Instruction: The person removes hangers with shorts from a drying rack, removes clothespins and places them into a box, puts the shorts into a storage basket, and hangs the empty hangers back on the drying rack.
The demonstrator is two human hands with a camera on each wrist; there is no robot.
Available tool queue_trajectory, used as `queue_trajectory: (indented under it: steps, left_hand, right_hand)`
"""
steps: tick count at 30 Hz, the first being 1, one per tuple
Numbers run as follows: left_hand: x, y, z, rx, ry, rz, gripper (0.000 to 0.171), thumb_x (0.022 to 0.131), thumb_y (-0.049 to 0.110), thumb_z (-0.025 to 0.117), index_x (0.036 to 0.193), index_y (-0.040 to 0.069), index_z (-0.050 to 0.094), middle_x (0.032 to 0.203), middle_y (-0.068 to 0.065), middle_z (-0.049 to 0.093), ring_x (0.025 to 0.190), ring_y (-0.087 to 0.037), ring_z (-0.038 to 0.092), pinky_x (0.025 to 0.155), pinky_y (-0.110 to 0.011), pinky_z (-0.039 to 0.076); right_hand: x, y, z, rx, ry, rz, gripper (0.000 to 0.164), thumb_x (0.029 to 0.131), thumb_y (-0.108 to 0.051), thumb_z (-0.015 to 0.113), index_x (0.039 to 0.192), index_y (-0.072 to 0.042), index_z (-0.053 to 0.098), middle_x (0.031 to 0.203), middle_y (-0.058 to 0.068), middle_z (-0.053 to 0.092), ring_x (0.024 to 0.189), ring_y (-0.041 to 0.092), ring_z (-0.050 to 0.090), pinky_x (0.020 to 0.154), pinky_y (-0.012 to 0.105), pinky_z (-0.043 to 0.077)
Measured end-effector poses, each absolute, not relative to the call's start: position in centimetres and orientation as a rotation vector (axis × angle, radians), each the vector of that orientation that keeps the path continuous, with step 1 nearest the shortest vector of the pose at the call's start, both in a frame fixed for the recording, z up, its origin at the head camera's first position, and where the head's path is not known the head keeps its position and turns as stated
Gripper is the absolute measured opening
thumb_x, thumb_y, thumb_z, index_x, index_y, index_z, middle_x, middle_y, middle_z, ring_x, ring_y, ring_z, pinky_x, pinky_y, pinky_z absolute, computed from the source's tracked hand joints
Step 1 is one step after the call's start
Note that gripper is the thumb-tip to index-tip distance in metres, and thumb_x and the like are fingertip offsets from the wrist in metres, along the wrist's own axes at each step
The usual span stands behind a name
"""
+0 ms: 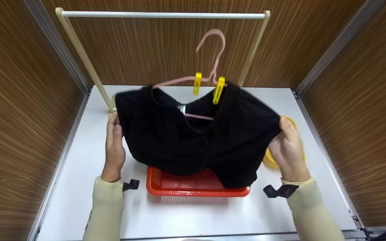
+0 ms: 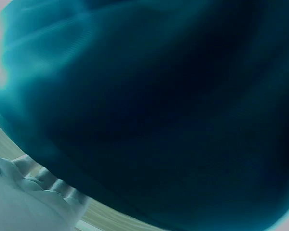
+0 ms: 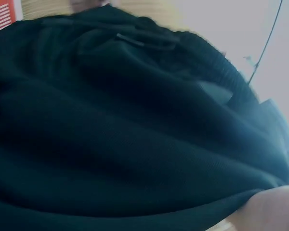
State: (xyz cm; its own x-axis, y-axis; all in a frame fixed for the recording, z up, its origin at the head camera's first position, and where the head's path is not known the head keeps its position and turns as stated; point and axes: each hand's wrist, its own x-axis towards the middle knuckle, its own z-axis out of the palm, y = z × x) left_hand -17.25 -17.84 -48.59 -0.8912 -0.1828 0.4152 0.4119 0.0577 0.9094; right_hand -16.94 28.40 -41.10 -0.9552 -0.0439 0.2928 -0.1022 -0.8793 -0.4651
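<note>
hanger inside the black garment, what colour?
The hanger is pale pink; it shows best in the head view.

"How many yellow clips (image 1: 197, 83) (image 1: 218, 91)?"
"Two, plus one pink hanger (image 1: 174, 81) and one black garment (image 1: 179, 144)."
"And hands (image 1: 115, 147) (image 1: 288, 150)?"
"Two."
"The rest?"
"One red basket (image 1: 198, 193), one yellow container (image 1: 271, 163), one rack (image 1: 163, 14)."

Black garment (image 1: 169, 140) spread wide; pink hanger (image 1: 217, 60) partly inside neckline, hook up; two yellow clips (image 1: 197, 84) on hanger.
</note>
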Motion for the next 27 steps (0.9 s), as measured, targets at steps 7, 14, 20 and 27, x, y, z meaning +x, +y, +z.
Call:
queue_trajectory:
  steps: [7, 14, 20, 27]
  left_hand:
    - [-17.1, -17.3, -49.2, -0.238, -1.903, -1.781, 0.049, 0.110, 0.016, 0.038, 0.157, 0.002, 0.036, 0.151, -0.017, 0.048, 0.138, -0.020, 0.046, 0.114, -0.028, 0.035]
    - [-17.1, -16.2, -51.1, -0.314, -1.952, -1.487, 0.046, 0.103, 0.006, 0.049, 0.148, -0.001, 0.048, 0.148, -0.018, 0.053, 0.138, -0.031, 0.047, 0.118, -0.036, 0.031]
    - [-16.7, -15.0, -53.4, -0.328, -2.217, -1.335, 0.039, 0.106, 0.019, 0.054, 0.141, 0.003, 0.058, 0.142, -0.013, 0.059, 0.134, -0.029, 0.051, 0.114, -0.045, 0.035]
    - [-15.0, -14.4, -55.7, -0.253, -2.594, -1.237, 0.026, 0.106, 0.026, 0.060, 0.117, 0.003, 0.065, 0.113, -0.015, 0.067, 0.109, -0.033, 0.062, 0.097, -0.050, 0.048]
  right_hand:
    - [-17.2, 29.0, -47.3, 0.492, -0.813, 3.031, 0.028, 0.110, -0.007, 0.045, 0.106, 0.008, 0.068, 0.107, 0.020, 0.073, 0.105, 0.030, 0.070, 0.097, 0.038, 0.053]
    - [-16.7, 30.2, -52.0, 0.514, -1.023, 3.027, 0.037, 0.113, -0.011, 0.037, 0.109, 0.003, 0.071, 0.107, 0.014, 0.075, 0.103, 0.024, 0.071, 0.094, 0.034, 0.053]
    - [-16.3, 30.7, -54.8, 0.458, -1.128, 3.059, 0.034, 0.112, -0.011, 0.041, 0.105, -0.002, 0.073, 0.103, 0.009, 0.076, 0.098, 0.020, 0.071, 0.089, 0.031, 0.054]
    - [-15.1, 31.0, -56.9, 0.058, -1.648, 2.695, 0.033, 0.111, -0.006, 0.042, 0.096, -0.012, 0.072, 0.092, -0.003, 0.072, 0.087, 0.009, 0.066, 0.083, 0.023, 0.051]
